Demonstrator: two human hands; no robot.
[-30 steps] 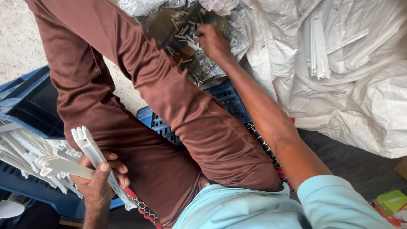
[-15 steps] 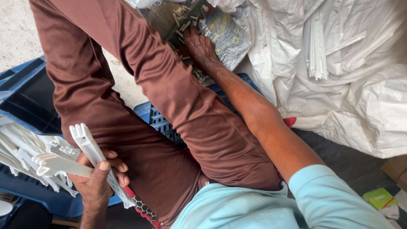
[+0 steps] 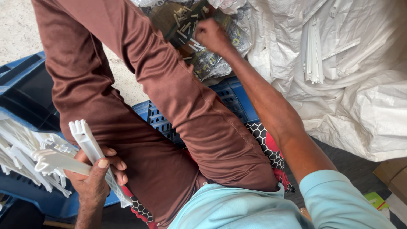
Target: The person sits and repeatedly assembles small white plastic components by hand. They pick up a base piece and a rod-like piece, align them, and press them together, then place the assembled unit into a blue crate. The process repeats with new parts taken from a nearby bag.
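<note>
White plastic profile (image 3: 91, 148) is gripped in the left hand (image 3: 95, 178), while the right hand (image 3: 212, 36), fingers closed, picks among small pieces (image 3: 186, 25), so fitting seems not begun.

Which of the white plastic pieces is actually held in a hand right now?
The long ribbed white strip in the left hand, standing up beside the knee. The other white pieces lie loose in the blue crate.

A blue plastic crate (image 3: 231, 99) sits under brown-trousered legs (image 3: 178, 110), a large white woven sack (image 3: 360, 106) with thin white strips (image 3: 313, 51) lies beside it, and cardboard boxes (image 3: 392, 178) stand nearby.
</note>
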